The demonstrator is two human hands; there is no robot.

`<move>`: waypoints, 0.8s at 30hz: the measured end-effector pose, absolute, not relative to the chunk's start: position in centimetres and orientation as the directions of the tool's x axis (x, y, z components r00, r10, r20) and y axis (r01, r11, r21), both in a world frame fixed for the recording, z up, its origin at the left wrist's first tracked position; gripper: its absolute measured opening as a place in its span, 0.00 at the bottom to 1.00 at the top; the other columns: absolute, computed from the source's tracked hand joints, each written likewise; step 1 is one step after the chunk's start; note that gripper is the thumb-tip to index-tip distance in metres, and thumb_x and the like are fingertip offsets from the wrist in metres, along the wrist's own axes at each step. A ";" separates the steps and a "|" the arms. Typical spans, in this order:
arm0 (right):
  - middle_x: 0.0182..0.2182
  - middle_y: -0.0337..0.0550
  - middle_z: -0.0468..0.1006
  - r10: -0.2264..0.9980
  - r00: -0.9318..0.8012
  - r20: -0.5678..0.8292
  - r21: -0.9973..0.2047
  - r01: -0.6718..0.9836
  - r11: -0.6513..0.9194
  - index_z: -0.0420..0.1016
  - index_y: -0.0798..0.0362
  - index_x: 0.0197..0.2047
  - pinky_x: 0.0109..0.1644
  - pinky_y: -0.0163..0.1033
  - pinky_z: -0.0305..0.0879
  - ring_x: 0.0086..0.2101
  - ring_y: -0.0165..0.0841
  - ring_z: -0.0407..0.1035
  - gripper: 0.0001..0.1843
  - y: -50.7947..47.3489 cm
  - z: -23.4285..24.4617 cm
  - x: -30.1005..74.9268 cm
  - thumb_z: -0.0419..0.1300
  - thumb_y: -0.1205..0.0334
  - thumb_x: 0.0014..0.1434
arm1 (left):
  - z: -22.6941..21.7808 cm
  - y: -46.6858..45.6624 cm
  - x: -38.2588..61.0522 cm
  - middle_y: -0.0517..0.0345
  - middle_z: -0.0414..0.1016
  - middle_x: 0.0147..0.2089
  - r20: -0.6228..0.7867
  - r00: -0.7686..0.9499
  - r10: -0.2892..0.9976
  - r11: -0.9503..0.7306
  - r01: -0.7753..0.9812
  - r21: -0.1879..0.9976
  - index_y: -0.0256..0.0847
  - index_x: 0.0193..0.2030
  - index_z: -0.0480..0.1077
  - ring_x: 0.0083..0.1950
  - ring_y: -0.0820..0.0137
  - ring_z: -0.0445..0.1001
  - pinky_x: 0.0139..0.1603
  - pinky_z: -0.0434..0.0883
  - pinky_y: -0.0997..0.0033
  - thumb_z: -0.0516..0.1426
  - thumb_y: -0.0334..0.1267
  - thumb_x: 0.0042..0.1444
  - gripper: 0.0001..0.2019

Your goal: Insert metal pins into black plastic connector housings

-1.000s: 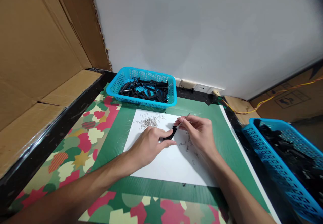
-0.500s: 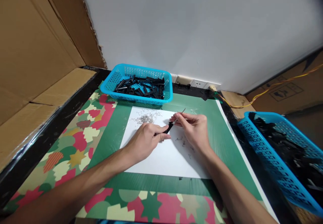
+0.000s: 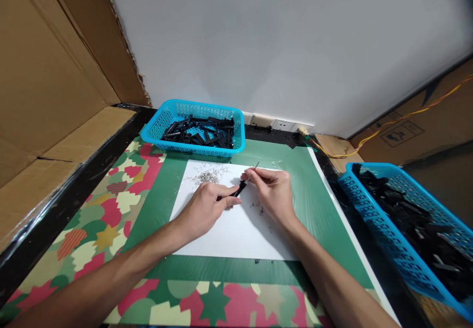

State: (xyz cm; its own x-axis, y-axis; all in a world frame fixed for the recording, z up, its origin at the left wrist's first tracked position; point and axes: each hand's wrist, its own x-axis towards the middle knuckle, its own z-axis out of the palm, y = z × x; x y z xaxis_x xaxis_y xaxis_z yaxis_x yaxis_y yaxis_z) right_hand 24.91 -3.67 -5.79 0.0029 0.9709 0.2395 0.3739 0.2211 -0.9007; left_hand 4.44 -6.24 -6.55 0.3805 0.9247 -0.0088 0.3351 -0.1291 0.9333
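My left hand (image 3: 207,207) rests on a white sheet of paper (image 3: 229,229) and pinches a small black plastic part (image 3: 239,189) between thumb and forefinger. My right hand (image 3: 271,190) is closed in a pinch on a thin metal pin (image 3: 254,166), whose lower end meets the tip of the black part. A heap of small silver metal pieces (image 3: 207,176) lies on the paper just beyond my left hand. A few more loose pieces (image 3: 258,209) lie on the paper under my right hand.
A blue basket (image 3: 158,126) with black plastic parts stands at the back of the green mat (image 3: 314,190). Another blue basket (image 3: 384,239) of black parts sits at the right. Cardboard (image 3: 55,86) walls the left side. A yellow wire (image 3: 369,138) runs at the back right.
Both hands keep their grips on the black part and the pin. The view has shifted, so everything sits a little further left in the frame.
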 end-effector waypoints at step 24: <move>0.34 0.45 0.79 0.709 -0.420 0.567 -0.223 0.750 0.623 0.81 0.49 0.45 0.43 0.44 0.59 0.37 0.39 0.67 0.09 -8.6 0.0 29.2 0.58 0.64 0.74 | -4.0 -6.2 3.9 0.45 0.77 0.53 -0.010 0.546 0.838 0.028 -0.025 0.999 0.49 0.79 0.53 0.36 0.65 0.75 0.36 0.72 0.66 0.59 0.57 0.69 0.38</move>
